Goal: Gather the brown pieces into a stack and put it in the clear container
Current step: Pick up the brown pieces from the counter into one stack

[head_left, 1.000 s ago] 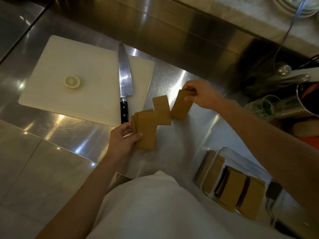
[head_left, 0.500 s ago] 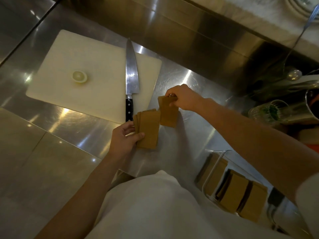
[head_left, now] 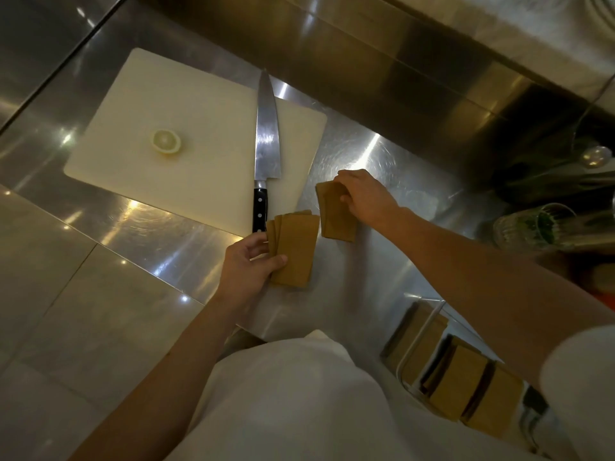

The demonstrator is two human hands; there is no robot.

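Note:
A fanned stack of flat brown pieces [head_left: 294,249] lies on the steel counter, and my left hand [head_left: 248,262] grips its left edge with the thumb on top. Just to its right, my right hand [head_left: 364,196] holds a second small stack of brown pieces [head_left: 336,216] by its upper end, its lower end resting on the counter. The two stacks are almost touching. At the lower right stands the clear container [head_left: 416,347] with several stacks of brown pieces [head_left: 457,382] standing inside it; my right arm hides part of it.
A white cutting board [head_left: 186,134] lies at the upper left with a lemon end [head_left: 166,142] and a large knife [head_left: 264,144] on it, handle toward me. A glass [head_left: 529,226] and dark clutter sit at the right. A steel backsplash rises behind.
My right hand has brought one brown piece onto another lying on the counter and moved the pair left, close to the fanned stack. My left hand has kept its hold.

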